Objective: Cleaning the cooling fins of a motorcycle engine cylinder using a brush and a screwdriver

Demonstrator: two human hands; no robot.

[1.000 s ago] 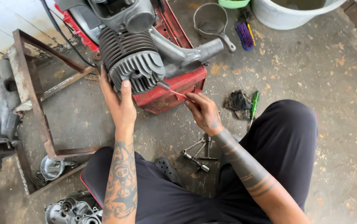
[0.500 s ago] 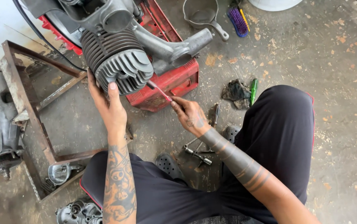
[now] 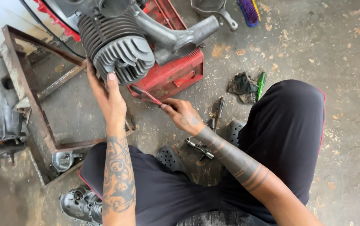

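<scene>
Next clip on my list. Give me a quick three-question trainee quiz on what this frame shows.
1. True or false: the left hand rests against the finned engine cylinder.
2. Which does the right hand hold? A) the green-handled screwdriver B) a red-handled tool C) the purple brush
3. Fill in: the engine sits on a ____ metal toolbox.

Key
1. True; the thumb lies on the fins.
2. B; the red-handled tool points at the cylinder's underside. The green-handled screwdriver lies on the floor by a dark rag, and the purple brush lies at the top edge.
3. Red.
</scene>
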